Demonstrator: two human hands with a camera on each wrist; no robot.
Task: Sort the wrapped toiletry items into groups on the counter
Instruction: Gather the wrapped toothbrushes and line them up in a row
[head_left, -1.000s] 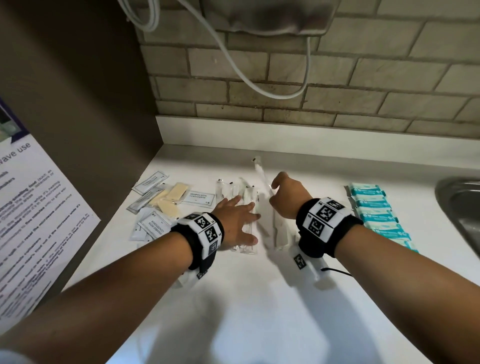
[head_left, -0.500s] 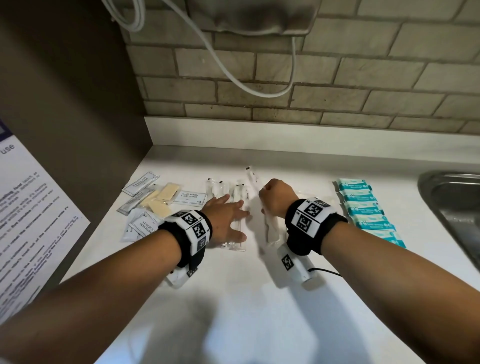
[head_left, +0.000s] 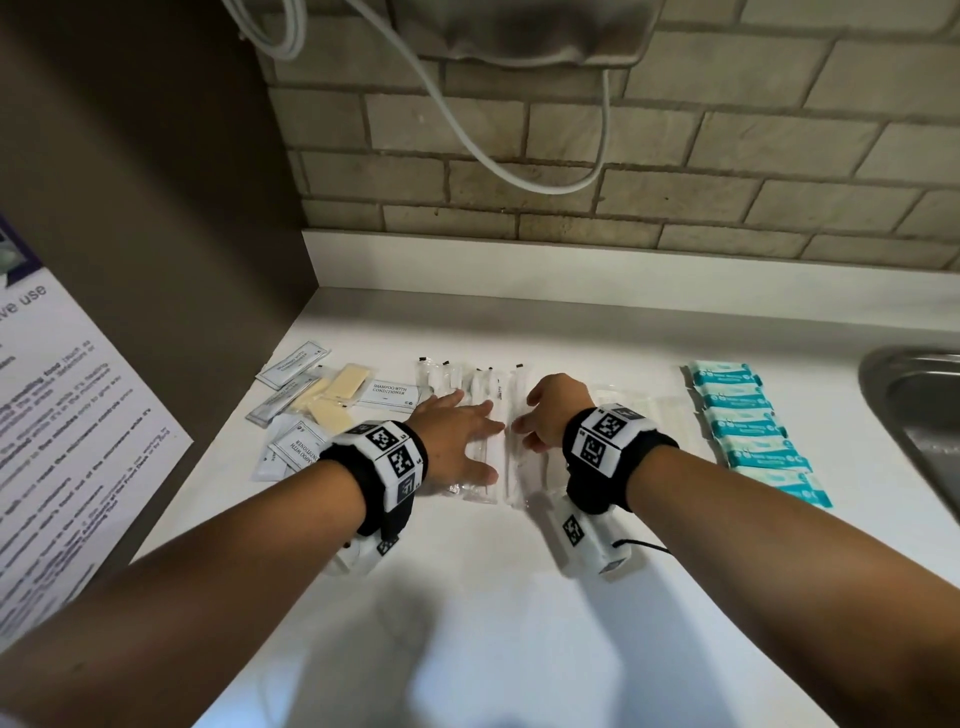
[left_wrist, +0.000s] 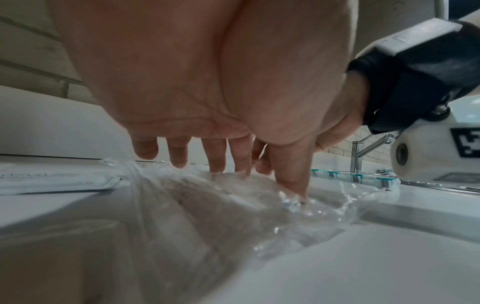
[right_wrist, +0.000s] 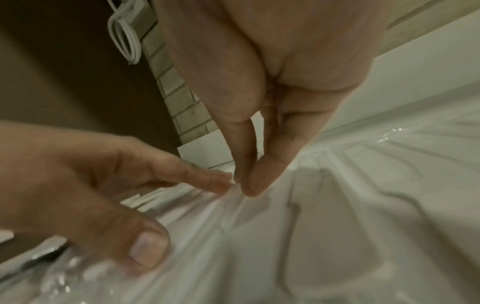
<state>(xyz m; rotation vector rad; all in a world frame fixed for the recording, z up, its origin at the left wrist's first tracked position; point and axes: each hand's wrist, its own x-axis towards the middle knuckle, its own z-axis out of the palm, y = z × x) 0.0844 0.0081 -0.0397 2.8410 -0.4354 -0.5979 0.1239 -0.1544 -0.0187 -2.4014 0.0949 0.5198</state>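
Several clear-wrapped toothbrushes (head_left: 457, 379) lie side by side at the middle of the white counter (head_left: 519, 613). My left hand (head_left: 480, 441) lies flat on them, fingers straight; in the left wrist view its fingertips (left_wrist: 293, 185) press the crinkled clear wrap (left_wrist: 233, 205). Just to the right, my right hand (head_left: 527, 434) is curled over one more wrapped toothbrush (head_left: 517, 475). The right wrist view shows the right hand (right_wrist: 242, 185) pinching its wrapper (right_wrist: 259, 226) between thumb and forefinger, beside my left thumb (right_wrist: 145, 246).
Shampoo sachets (head_left: 389, 395) and beige soap bars (head_left: 348, 382) lie grouped at the left. A column of teal packets (head_left: 743, 421) runs at the right, clear flat packs (head_left: 654, 410) beside it. Beyond is a steel sink (head_left: 914, 410). A brown side panel with a notice (head_left: 62, 415) bounds the left.
The wrapped toothbrush my right hand held tilted up has come down flat next to the row. My left hand stays spread on the row.
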